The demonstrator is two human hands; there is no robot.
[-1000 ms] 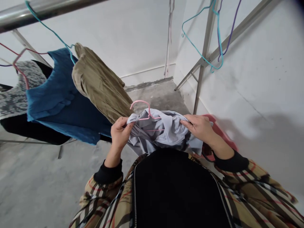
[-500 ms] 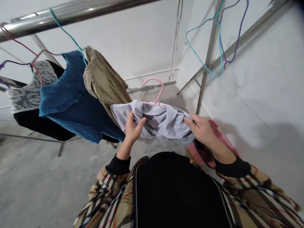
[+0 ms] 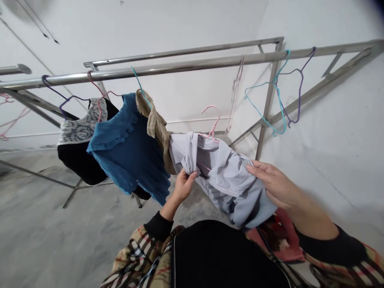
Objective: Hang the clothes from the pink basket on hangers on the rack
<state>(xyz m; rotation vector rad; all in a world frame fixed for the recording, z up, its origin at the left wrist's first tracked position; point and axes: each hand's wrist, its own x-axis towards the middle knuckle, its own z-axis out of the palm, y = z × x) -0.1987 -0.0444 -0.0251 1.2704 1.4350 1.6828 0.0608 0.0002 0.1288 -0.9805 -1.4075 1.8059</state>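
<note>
A pale grey-lilac shirt [image 3: 228, 172] is draped over a pink wire hanger [image 3: 213, 127], whose hook points up, apart from the rail. My left hand [image 3: 183, 185] pinches the shirt's folded edge near the neck opening. On the other side, my right hand [image 3: 274, 182] grips the shirt near its shoulder, thumb on top and fingers partly behind the cloth. The lower part of the shirt hangs down to the right in loose folds.
A steel rail [image 3: 180, 67] crosses ahead, bearing an olive garment [image 3: 156, 124], a blue blouse [image 3: 129, 140] and a black top with lace [image 3: 81, 140]. A turquoise hanger [image 3: 280, 108] and a purple hanger [image 3: 300, 92] hang right. A red basin [image 3: 288, 236] stands below.
The view has tilted up, showing more of the rail. My hands have spread the shirt wider, and its lower part has dropped open on the right. My left hand has closed on the edge.
</note>
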